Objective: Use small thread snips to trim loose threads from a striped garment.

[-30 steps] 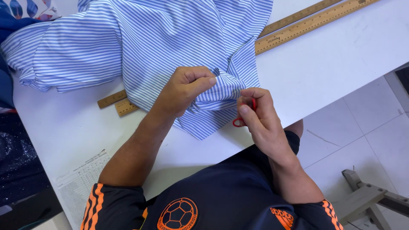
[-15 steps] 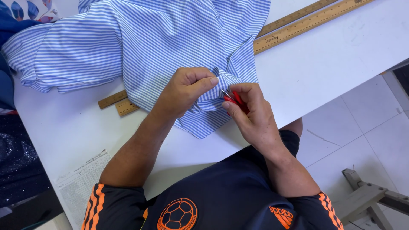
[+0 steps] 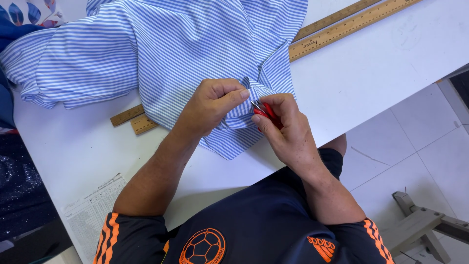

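While the left hand [image 3: 212, 105] pinched a small fold of the blue striped shirt [image 3: 161, 54] between thumb and fingertips, the right hand [image 3: 286, 129] was closed around a small red cutter [image 3: 266, 111], its metal tip touching the cloth just at 3 o'clock of the pinch. The shirt lay spread over the white desk [image 3: 371, 83], most of it reaching toward 11 o'clock, with one corner hanging near the front edge at 6 o'clock.

The likeliest trouble was the tip catching the cloth itself rather than a thread, since the fold was bunched tight and the blade sat right against it; a slip could also have nicked the left thumb, which was almost touching the tip. Pulling the fold harder might have dragged the shirt toward the desk edge.

Room was fair. Two wooden rulers [image 3: 351, 22] ran from 1 o'clock down under the shirt, well apart from the hands. A printed paper sheet [image 3: 93, 208] lay at 8 o'clock near the desk corner. Bare desk opened toward 3 o'clock, but the edge there dropped to the tiled floor [image 3: 415, 142], close beside the right wrist
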